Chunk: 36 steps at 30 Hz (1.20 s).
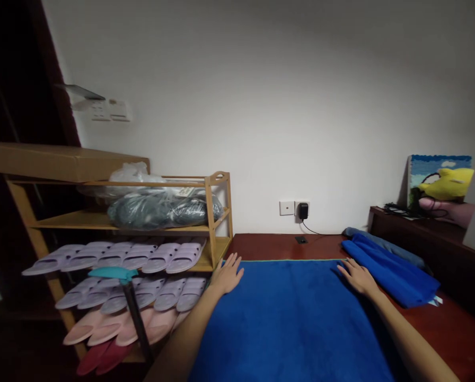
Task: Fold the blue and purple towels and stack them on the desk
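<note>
A blue towel (293, 313) lies spread over the reddish-brown desk (257, 245), its far edge near the wall. My left hand (226, 275) rests flat on the towel's far left corner, fingers stretched out. On the far right corner lies my right hand (357, 277), palm down with the fingers apart. Just right of that hand is a folded blue cloth (392, 270), with a grey-blue cloth (384, 245) partly behind it. The near end of the towel runs out of view at the bottom.
On the left stands a wooden rack (210, 223) with rows of slippers (186, 255), a plastic-wrapped bundle (161, 207) and a cardboard box (74, 162). A turquoise-topped handle (114, 273) rises before it. A black plug (303, 211) sits in the wall. A dark ledge (412, 225) borders the right.
</note>
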Available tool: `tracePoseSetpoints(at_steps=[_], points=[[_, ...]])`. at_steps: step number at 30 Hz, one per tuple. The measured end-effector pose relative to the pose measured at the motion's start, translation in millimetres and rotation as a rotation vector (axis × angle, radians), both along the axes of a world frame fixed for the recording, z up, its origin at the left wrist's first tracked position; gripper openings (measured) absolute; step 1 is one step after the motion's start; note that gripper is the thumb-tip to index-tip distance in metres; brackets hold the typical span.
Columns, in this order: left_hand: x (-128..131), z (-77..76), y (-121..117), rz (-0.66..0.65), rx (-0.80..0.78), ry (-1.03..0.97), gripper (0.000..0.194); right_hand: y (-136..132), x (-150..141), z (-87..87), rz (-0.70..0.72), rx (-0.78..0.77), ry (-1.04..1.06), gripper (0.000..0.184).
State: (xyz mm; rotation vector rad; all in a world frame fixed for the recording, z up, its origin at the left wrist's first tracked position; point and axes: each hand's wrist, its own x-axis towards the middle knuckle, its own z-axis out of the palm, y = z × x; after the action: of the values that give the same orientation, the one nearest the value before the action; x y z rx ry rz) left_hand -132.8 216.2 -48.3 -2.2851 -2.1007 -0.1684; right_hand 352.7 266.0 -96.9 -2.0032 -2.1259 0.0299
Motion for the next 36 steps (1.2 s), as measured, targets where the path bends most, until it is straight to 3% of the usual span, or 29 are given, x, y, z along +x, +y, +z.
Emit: tracePoseSetpoints(at_steps=[3,8,13,16,19,22,26,29,32,36], points=[[7.8,-5.8,13.4,0.044,-0.057,-0.064,0.069,11.9,-6.2,-1.5,-0.003,-0.038,0.018,0.068],[2.6,-24.5,31.0,0.057,-0.057,-0.068,0.072,23.1,-3.7,-19.0,-0.014,-0.072,0.001,0.072],[8.5,-16.5,28.3,0.074,0.089,0.0,0.067,21.9,-6.6,-13.7,-0.023,0.018,-0.036,0.07],[22.1,-4.1,7.1,0.043,0.136,0.039,0.067,4.9,-17.5,3.4,-0.045,0.124,-0.078,0.068],[27.9,0.3,-25.5,-0.038,0.055,0.016,0.073,-26.3,-26.7,16.7,0.057,0.035,-0.014,0.067],[20.7,-5.0,-55.8,-0.119,0.023,0.015,0.074,-60.8,-25.6,18.0,0.149,-0.062,0.027,0.067],[9.7,-10.7,-74.9,-0.115,-0.053,-0.009,0.067,-88.8,-8.9,10.4,0.101,-0.143,0.034,0.073],[6.8,-4.6,-83.2,-0.107,0.046,-0.032,0.062,-102.3,5.6,11.7,0.097,-0.13,0.082,0.071],[-2.0,-1.1,-107.5,-0.148,0.218,-0.051,0.058,-130.6,16.9,16.4,0.111,-0.008,0.137,0.065],[-25.4,-20.8,-160.6,-0.247,0.28,-0.004,0.059,-186.6,28.5,8.6,0.206,0.063,0.123,0.06]])
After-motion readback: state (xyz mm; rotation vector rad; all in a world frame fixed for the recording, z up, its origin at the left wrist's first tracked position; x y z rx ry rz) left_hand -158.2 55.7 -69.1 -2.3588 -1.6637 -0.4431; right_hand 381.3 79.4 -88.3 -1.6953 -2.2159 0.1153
